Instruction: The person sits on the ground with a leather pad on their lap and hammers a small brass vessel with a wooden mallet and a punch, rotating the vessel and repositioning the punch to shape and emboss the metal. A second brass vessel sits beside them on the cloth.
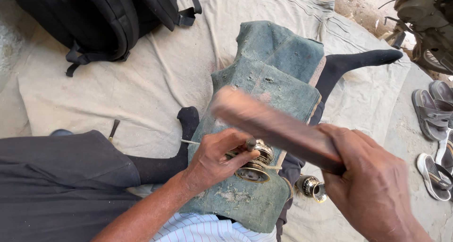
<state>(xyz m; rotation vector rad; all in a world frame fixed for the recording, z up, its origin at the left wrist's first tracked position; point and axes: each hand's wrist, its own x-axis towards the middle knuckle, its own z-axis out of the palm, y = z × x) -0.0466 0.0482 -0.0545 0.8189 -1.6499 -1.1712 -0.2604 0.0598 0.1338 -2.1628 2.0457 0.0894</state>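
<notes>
The brass fitting (255, 164), a small round metal piece with a shiny rim, lies on the dusty green cloth pad (264, 95) draped over your lap, near the pad's lower edge. Your left hand (217, 159) is closed around it, thumb and fingers pinning it down against the pad, and a thin dark punch (251, 144) stands between your fingertips right on top of the fitting. Your right hand (373, 185) is clenched on a long brown wooden block (273, 126), which slants up and to the left above the pad and over the fitting; the block is blurred, so you cannot tell whether it touches the punch. A second small metal ring (312, 186) lies just off the pad's right edge, on the pale ground sheet (155, 76). A thin pale stick (189, 142) pokes out from the pad's left edge beside your black-socked foot (188, 121). A black backpack (99, 20) sits well beyond the pad, up and to its left, on the sheet. Grey sandals (432, 112) lie far to the pad's right, off the sheet. A small tool with a dark handle (113, 128) rests on the sheet left of the pad, near your dark trouser leg (56, 185).
</notes>
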